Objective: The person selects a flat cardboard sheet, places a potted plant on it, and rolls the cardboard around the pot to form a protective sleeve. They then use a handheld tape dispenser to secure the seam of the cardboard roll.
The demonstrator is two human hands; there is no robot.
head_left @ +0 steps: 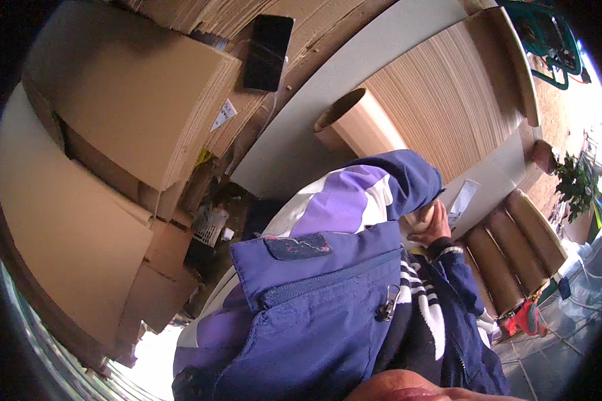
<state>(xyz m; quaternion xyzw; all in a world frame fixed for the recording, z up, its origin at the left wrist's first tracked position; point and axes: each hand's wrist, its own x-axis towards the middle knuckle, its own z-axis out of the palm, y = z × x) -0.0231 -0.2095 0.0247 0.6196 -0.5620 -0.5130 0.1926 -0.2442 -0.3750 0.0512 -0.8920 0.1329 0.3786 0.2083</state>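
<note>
Both my arms, in a navy, purple and white jacket (341, 200), bend in front of my chest. My right hand (436, 226) comes out of a dark cuff, its fingers curled and pressed against my left hand (419, 215) at the end of the navy sleeve. Most of the left hand is hidden behind the sleeve and the right fingers. Whether anything is held between the hands does not show. Beyond the left sleeve a brown paper or cardboard roll (371, 127) leans by a stack of cardboard sheets (441, 87).
Large flat cardboard pieces (114, 100) are piled at the left. A black phone-like slab (269, 53) lies on cardboard at the top. Brown panels (512, 247), a red item (530, 319), a leafy plant (575, 184) and a green metal frame (562, 53) are at the right.
</note>
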